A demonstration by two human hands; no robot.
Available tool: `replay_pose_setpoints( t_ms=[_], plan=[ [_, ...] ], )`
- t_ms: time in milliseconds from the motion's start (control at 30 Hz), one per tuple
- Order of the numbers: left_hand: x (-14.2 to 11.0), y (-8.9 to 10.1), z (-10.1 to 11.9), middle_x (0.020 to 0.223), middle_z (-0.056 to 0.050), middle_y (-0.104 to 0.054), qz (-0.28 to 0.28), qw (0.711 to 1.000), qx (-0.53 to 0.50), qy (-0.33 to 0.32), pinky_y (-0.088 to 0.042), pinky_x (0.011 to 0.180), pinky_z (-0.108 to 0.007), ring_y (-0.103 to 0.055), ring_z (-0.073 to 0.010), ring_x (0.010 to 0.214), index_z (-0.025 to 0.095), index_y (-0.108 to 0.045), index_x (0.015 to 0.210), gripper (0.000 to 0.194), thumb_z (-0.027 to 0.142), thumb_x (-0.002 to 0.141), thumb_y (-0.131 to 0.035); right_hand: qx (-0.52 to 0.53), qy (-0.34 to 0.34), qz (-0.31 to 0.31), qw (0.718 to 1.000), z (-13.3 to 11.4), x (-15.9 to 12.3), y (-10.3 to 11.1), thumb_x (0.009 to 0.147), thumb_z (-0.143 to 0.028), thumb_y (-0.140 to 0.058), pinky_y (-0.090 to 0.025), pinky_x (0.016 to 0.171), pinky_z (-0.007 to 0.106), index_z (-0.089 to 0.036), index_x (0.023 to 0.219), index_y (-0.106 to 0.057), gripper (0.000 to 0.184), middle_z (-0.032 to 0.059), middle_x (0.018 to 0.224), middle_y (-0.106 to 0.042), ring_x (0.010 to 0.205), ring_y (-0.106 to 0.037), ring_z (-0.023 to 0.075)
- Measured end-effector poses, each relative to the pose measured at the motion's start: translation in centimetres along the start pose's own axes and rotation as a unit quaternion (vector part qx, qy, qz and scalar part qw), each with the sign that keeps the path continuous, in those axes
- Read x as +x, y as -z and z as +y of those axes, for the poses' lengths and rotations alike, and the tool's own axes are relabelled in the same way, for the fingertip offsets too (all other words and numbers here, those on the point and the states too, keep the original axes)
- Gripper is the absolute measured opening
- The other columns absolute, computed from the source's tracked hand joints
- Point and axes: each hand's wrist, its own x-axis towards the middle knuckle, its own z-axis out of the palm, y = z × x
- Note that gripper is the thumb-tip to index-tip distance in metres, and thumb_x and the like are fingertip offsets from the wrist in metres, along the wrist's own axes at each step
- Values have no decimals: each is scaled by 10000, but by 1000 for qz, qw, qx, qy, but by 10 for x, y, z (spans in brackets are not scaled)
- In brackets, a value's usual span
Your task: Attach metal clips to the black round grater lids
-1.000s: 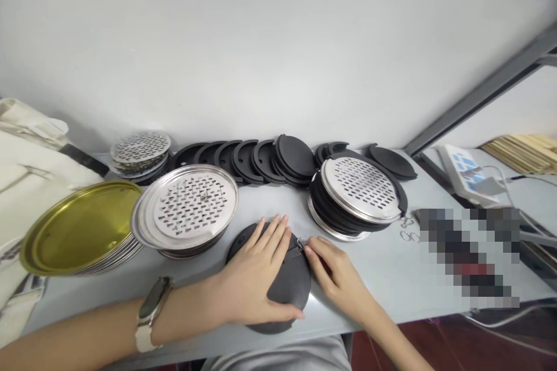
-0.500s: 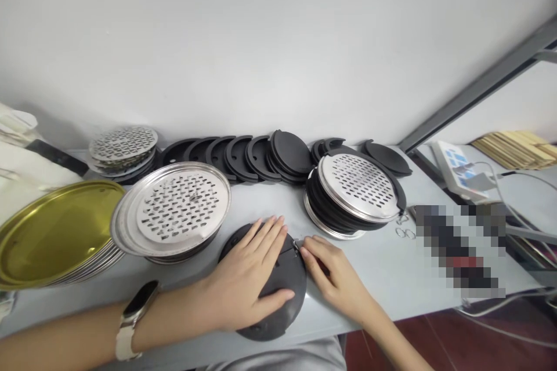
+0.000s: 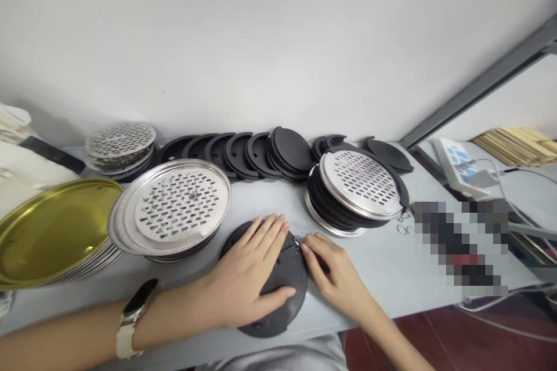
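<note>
A round black plastic disc (image 3: pixel 285 290) lies on the table's front part, with a seam running across it. My left hand (image 3: pixel 252 272) presses flat on top of it, fingers stretched out and thumb spread, hiding much of its left half. At the disc's right edge, where the seam ends, my right hand (image 3: pixel 328 261) pinches a small metal ring (image 3: pixel 297 240) between thumb and forefinger. Part of the ring is hidden by the fingertips.
A perforated silver grater tray (image 3: pixel 178 203) and gold trays (image 3: pixel 56 226) stand left. Right is a stack topped by a grater plate (image 3: pixel 361 182), beside loose metal rings (image 3: pixel 404 230). Black discs (image 3: pixel 291 151) line the wall; a power strip (image 3: pixel 459 165) lies far right.
The view has shifted very slightly. Both hands keep their places on the disc and at its edge, and the right fingers have barely moved.
</note>
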Motion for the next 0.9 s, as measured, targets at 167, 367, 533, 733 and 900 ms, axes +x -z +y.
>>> replay_pose_setpoints(
  t_ms=[167,367,533,733,900],
  plan=[
    [0,-3,0,1551,-151,-178,16,999,30,1,-177,1172,-456,-119,-292,1439,90,-126,1495,625,363,977,-341,-7,10,-13,1000,-1,1,3,979,-199,-360,-362,608,291,-207,728,-382,252,-2,690,-462,651,-478,157],
    [2,-3,0,1542,-124,-234,18,999,24,21,-203,1169,-429,-179,-266,1431,116,-154,1496,575,304,980,-328,-7,14,-27,1000,0,1,3,986,-204,-343,-366,628,303,-207,737,-389,253,7,705,-469,669,-472,165],
    [4,-3,0,1543,-98,-248,11,999,22,34,-210,1168,-419,-202,-251,1425,133,-170,1495,559,294,982,-320,-12,7,-36,999,-2,2,4,992,-217,-326,-368,637,306,-207,748,-390,253,9,719,-468,675,-473,167],
    [4,-4,1,1534,-107,-270,14,999,26,32,-220,1159,-425,-228,-263,1416,126,-194,1488,550,288,979,-324,-17,0,-63,998,-5,6,11,995,-213,-318,-377,630,302,-212,744,-390,261,7,708,-469,664,-478,169],
    [4,-3,1,1528,-115,-283,12,999,25,27,-214,1160,-433,-240,-265,1411,126,-206,1484,547,276,975,-334,-20,1,-80,997,-6,7,13,996,-206,-316,-383,641,301,-210,745,-392,261,4,711,-464,664,-478,164]
  ],
)
